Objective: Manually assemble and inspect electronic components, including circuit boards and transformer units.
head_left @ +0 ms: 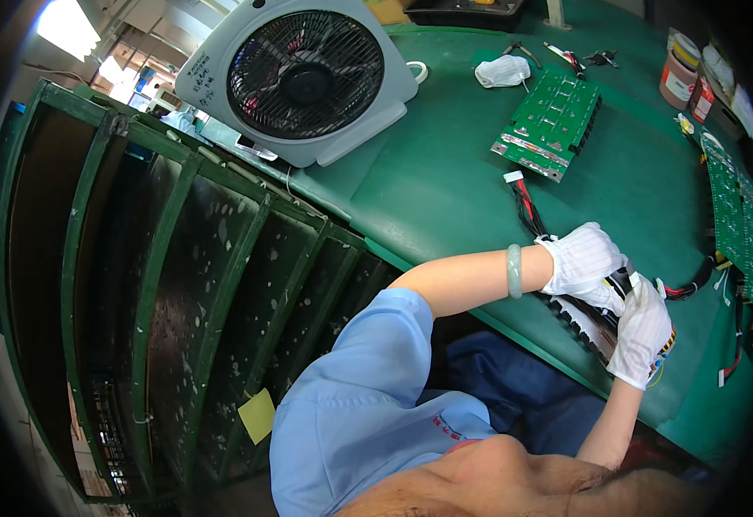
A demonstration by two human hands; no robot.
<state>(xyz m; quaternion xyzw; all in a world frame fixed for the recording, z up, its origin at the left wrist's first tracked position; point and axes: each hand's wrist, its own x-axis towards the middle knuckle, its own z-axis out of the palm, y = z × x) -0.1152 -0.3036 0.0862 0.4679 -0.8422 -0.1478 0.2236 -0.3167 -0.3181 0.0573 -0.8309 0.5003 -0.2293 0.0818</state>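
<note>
White-gloved, my left hand [585,263] and my right hand [642,332] meet over an electronic assembly [579,323] near the table's front edge. The assembly has a dark, toothed edge and is mostly hidden under the gloves. Between the fingertips of both hands shows a small black piece [623,281]; its kind is unclear. Both hands are closed, fingers bent around it. Beside my left hand a bundle of red and black wires [524,205] ends in a white connector. Another dark wire bundle [695,284] lies right of my right hand.
A green circuit board [550,121] lies farther back on the green table [428,189]. More boards [734,215] stand at the right. A grey box fan [303,77] is at the back left, above a green slatted rack [204,319]. Pliers [527,53], a white cloth item [503,71] and tubs [680,76] sit behind.
</note>
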